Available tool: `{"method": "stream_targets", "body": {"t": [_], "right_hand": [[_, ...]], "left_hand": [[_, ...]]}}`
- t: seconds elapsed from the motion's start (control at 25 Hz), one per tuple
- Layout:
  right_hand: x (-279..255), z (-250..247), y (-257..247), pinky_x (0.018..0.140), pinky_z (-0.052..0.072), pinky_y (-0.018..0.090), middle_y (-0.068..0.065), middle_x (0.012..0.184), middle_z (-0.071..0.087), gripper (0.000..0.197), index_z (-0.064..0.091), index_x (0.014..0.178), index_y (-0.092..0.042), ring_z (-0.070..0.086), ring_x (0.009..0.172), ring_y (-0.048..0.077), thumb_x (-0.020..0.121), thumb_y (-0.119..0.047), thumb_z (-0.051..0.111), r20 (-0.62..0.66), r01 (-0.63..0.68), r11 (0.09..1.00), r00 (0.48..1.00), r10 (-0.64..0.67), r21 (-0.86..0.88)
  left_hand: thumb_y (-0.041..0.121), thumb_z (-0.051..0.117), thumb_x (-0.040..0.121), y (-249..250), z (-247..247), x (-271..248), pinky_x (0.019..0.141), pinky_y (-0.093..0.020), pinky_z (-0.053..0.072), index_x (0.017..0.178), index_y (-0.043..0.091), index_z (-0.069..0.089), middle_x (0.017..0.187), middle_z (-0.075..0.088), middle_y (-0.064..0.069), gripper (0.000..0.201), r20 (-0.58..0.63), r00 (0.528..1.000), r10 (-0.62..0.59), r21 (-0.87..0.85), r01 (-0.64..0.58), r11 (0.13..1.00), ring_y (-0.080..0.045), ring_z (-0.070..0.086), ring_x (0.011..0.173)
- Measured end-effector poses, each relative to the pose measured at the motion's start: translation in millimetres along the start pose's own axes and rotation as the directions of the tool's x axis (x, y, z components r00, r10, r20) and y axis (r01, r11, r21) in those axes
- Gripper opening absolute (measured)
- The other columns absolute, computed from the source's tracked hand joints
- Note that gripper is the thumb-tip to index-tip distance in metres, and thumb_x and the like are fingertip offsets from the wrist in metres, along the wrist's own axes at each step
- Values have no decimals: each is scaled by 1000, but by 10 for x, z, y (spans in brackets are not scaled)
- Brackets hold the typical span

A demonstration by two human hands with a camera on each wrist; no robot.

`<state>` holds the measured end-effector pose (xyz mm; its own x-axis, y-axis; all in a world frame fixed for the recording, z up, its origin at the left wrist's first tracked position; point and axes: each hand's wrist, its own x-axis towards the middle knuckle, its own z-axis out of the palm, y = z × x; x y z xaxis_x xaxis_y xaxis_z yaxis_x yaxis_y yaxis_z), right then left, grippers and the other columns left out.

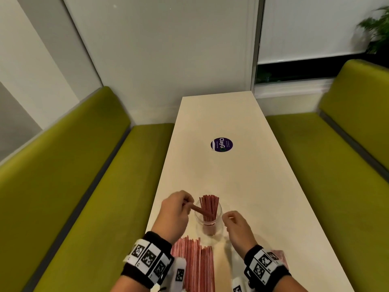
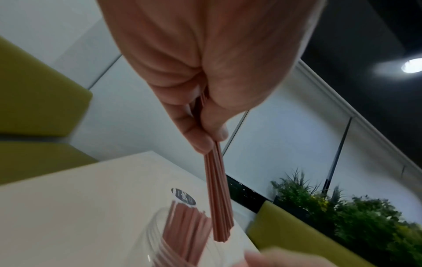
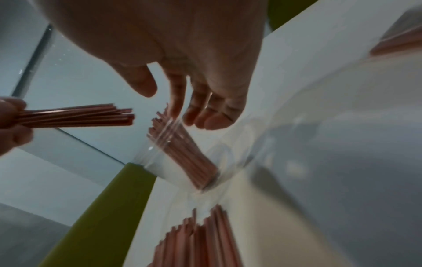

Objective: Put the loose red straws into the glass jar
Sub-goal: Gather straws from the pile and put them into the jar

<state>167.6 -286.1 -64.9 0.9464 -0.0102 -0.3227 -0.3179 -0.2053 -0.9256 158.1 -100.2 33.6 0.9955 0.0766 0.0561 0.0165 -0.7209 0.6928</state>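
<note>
Small bundle of thin red straws (image 1: 200, 211) pinched in left hand (image 1: 175, 211), tips angled at clear glass jar (image 1: 208, 218) near table's near edge; right hand (image 1: 236, 225) loosely curled, empty, beside rim; bundle best uprighted before release.

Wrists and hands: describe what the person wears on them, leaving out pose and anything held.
Both hands are bare: no gloves or rings show on the left hand or the right hand. Each wrist carries a black band, the left band and the right band, ringed with white square tiles printed with black-and-white coded markers. White marker-bearing blocks hang below the bands. No sleeves reach the wrists.
</note>
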Motion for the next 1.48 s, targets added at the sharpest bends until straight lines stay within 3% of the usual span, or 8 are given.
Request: {"method": "stream_targets", "body": {"t": [0.2, 0.36, 0.6, 0.8, 1.08, 1.2, 1.36, 1.48], "right_hand": [[206, 74, 113, 104, 42, 36, -8, 129, 42, 81, 36, 144, -29, 46, 123, 14, 77, -40, 80, 32, 94, 974, 996, -89, -204], [249, 172, 89, 100, 46, 32, -13, 129, 52, 79, 43, 133, -41, 50, 124, 11, 63, -47, 79, 103, 202, 946, 978, -181, -253], [300, 133, 218, 115, 35, 40, -11, 149, 38, 114, 19, 154, -35, 33, 141, 14, 61, -62, 79, 87, 162, 934, 986, -141, -319], [261, 147, 114, 115, 33, 33, -11, 152, 39, 97, 22, 154, -35, 35, 141, 13, 75, -49, 76, 130, 307, 897, 951, -279, -318], [210, 141, 149, 121, 26, 38, 1, 164, 22, 107, 5, 159, -20, 21, 150, 19, 82, -49, 73, 157, 218, 898, 973, -169, -382], [138, 72, 241, 116, 34, 41, 3, 154, 33, 103, 14, 156, -23, 31, 144, 23, 78, -47, 76, 83, 147, 904, 989, -125, -401], [0, -11, 432, 87, 50, 29, 2, 114, 57, 53, 48, 128, -22, 58, 102, 16, 82, -28, 74, 35, 16, 911, 999, -2, -413], [-124, -21, 542, 79, 54, 30, 1, 98, 68, 24, 64, 102, -18, 64, 88, 16, 83, -31, 71, 174, -41, 821, 970, 170, -569]], "left_hand": [[4, 47, 98, -1, 243, 537, 78, -23, 38, 103, 11, 62, 107, 60, -5, 17, 240, 969, 59, 332, -139, 933, -21, 57, 98], [11, 52, 95, 5, 565, 687, 83, -34, 47, 112, 10, 58, 113, 57, -10, 18, 506, 863, 9, 472, -286, 834, -30, 59, 104], [26, 58, 93, -185, 558, 615, 82, -37, 53, 127, 29, 51, 127, 56, 7, 35, 291, 935, 202, 435, -318, 843, -22, 62, 104], [37, 43, 100, -406, 765, 523, 119, -37, 28, 154, 27, 27, 163, 26, 5, 57, 308, 932, 191, 459, -322, 828, -18, 26, 149], [41, 26, 103, -433, 875, 442, 124, -49, 10, 155, 44, 5, 168, 6, 2, 56, 346, 917, 199, 529, -365, 766, -23, 4, 155], [44, 28, 103, -360, 814, 392, 123, -52, 8, 154, 46, 11, 167, 10, 4, 54, 285, 942, 179, 466, -299, 832, -22, 8, 154], [34, 49, 99, -371, 646, 91, 105, -37, 41, 128, 32, 59, 128, 60, 8, 31, -77, 984, 162, 182, -146, 972, -15, 52, 120], [26, 55, 97, -521, 627, -318, 80, -34, 55, 100, 26, 69, 91, 67, 13, 15, -2, 1000, -23, -31, 23, 999, -4, 61, 84]]}}
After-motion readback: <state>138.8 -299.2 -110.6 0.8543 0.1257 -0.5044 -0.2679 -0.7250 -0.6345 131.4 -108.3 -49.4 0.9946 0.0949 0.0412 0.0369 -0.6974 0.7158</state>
